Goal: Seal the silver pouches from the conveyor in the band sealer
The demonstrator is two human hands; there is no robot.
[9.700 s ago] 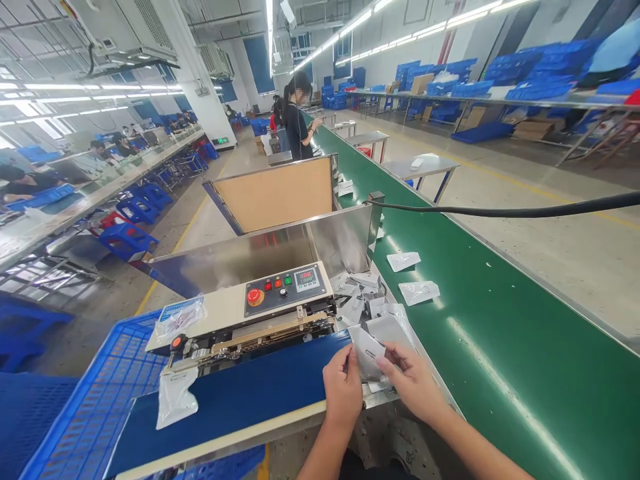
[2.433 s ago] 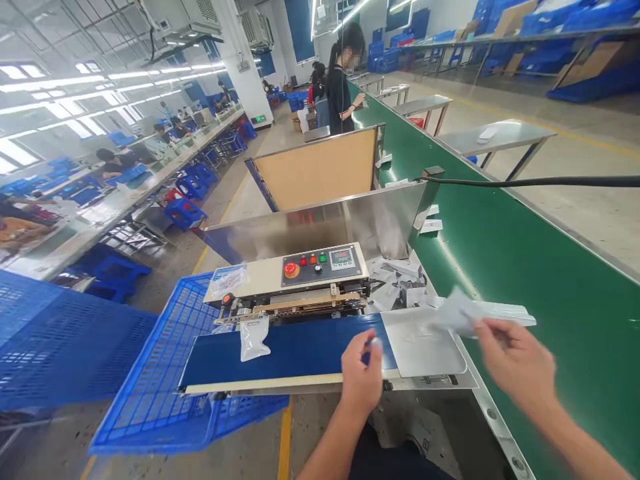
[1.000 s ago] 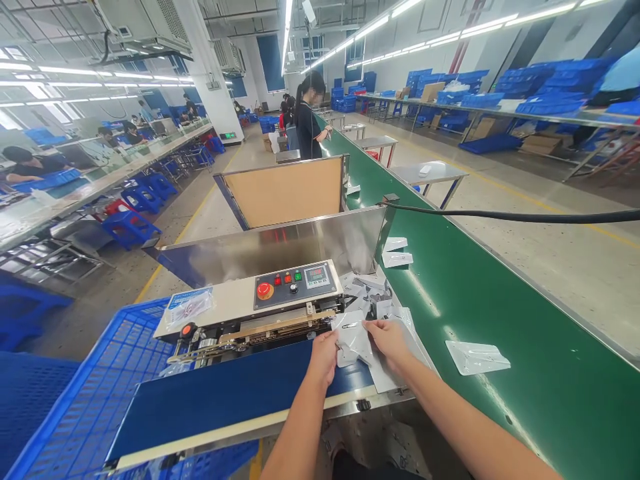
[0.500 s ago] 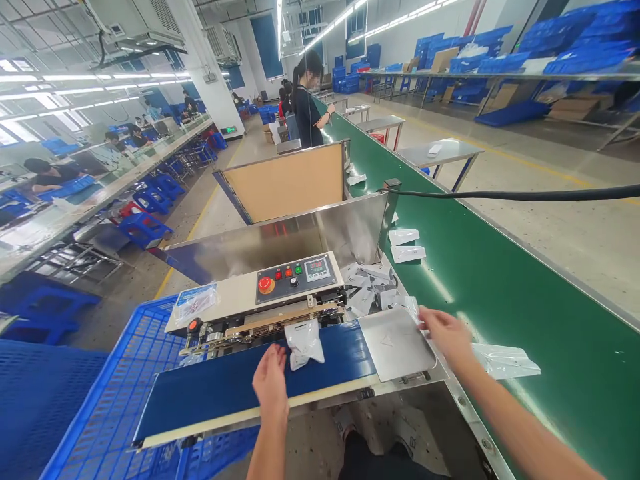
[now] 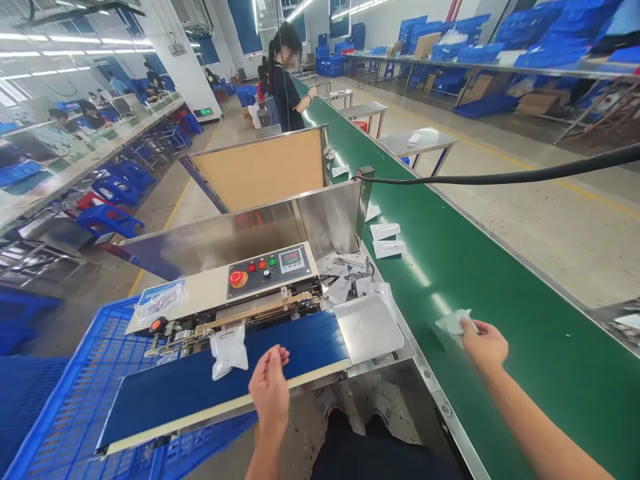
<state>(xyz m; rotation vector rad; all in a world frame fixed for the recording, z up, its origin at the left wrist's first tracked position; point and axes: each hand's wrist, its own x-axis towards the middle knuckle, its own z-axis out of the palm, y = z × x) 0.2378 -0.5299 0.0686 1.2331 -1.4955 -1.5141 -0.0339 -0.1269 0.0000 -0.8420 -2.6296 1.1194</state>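
Observation:
My right hand (image 5: 484, 343) pinches a white plastic bag (image 5: 455, 322) over the green conveyor belt (image 5: 530, 360). My left hand (image 5: 270, 377) hovers over the front edge of the sealing machine's blue belt (image 5: 295, 347), fingers curled together and nothing visible in them. Left of it, a filled white pouch (image 5: 229, 350) stands on the blue belt, its top edge at the sealing band of the band sealer (image 5: 215, 293). A bare metal plate (image 5: 370, 330) adjoins the belt's right end. Behind the plate lies a pile of white and grey packets (image 5: 347, 277).
Several flat white packets (image 5: 389, 249) lie farther up the green belt. A metal partition (image 5: 330, 217) stands behind the sealer, and a blue crate (image 5: 70, 373) is at its left. A black cable (image 5: 490, 179) crosses above the belt. A co-worker (image 5: 285, 80) stands beyond the partitions.
My right hand has moved from the plate's edge over the green belt and now holds a bag. The pouch has travelled left along the blue belt. The camera view has shifted.

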